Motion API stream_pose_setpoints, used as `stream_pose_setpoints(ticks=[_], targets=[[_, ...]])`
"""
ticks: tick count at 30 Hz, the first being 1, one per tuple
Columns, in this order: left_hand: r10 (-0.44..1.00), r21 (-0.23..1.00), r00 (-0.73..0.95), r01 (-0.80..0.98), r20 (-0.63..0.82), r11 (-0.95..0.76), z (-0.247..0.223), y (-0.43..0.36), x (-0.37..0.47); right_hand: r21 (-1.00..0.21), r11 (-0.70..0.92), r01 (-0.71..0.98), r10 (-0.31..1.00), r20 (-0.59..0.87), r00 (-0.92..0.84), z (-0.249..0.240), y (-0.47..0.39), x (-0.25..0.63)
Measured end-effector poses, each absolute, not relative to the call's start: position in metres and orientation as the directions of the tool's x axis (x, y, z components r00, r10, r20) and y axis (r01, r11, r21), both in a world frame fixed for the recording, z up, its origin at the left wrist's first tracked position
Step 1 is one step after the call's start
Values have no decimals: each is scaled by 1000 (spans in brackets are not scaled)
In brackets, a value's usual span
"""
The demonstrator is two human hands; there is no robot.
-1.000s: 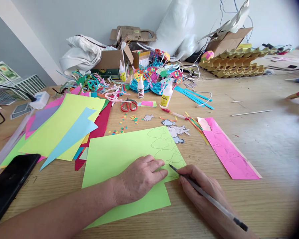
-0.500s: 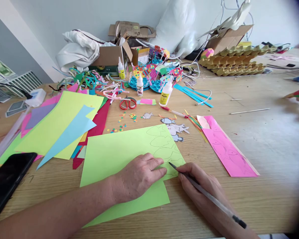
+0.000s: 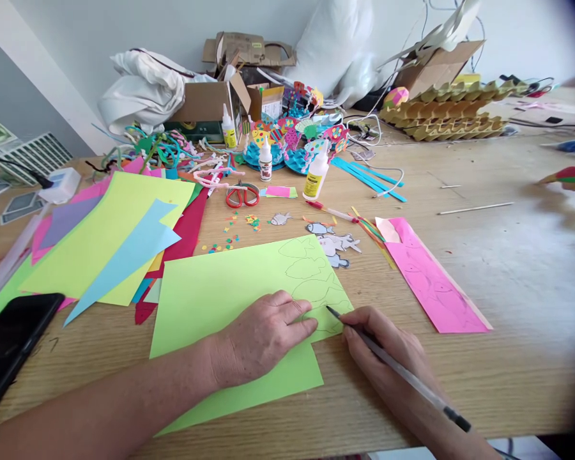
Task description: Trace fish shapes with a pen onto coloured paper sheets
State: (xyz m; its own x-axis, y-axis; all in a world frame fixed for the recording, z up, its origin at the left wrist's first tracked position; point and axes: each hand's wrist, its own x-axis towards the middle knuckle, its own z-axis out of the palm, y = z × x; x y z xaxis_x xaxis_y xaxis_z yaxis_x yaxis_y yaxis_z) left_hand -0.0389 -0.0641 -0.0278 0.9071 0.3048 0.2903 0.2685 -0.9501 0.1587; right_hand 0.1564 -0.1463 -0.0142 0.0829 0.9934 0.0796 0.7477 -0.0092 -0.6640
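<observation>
Light green paper (image 3: pixel 211 287) lies on the table, with fish outlines drawn along its right part. My left hand (image 3: pixel 268 332) rests on the paper, fingers stretched toward the outlines, pressing on it; whether something small lies under the fingertips I cannot tell. My right hand (image 3: pixel 388 351) grips a pen (image 3: pixel 407 375), its tip at the lowest outlines near the paper's right edge. Beyond that edge lie several fish cutouts (image 3: pixel 338 243). Another small cut-out fish (image 3: pixel 280 219) sits farther left. To the right is a pink paper strip (image 3: pixel 436 281) with fish drawn on it.
Coloured sheets (image 3: pixel 100 236) and a phone (image 3: pixel 16 345) lie at left. Farther back stand glue bottles (image 3: pixel 315 176), red-handled scissors (image 3: pixel 242 195), decorated blue crafts (image 3: pixel 297 147), boxes and egg trays (image 3: pixel 441 115). Another person's hand (image 3: pixel 565 177) shows at far right.
The view has shifted slightly, so everything sits a little farther left. The pen tip stays near the lowest outlines; both hands keep about the same place on the paper.
</observation>
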Motion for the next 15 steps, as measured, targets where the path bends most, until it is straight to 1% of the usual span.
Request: stream_pose_setpoints(ticks=[8,10,13,15], targets=[[307,161,910,270,280,-949,-26,-64,-39,-681,-37,731,993,58,105,-15,-147,155],[306,161,911,270,277,-949,-26,-64,-40,-717,-61,694,989,49,138,-15,-148,157],[303,157,912,268,277,-950,-26,-64,-39,-799,-108,591,980,15,200,-12,-149,162],[300,153,911,266,284,-952,-26,-64,-39,-824,-125,552,981,-21,192,-9,-151,165]])
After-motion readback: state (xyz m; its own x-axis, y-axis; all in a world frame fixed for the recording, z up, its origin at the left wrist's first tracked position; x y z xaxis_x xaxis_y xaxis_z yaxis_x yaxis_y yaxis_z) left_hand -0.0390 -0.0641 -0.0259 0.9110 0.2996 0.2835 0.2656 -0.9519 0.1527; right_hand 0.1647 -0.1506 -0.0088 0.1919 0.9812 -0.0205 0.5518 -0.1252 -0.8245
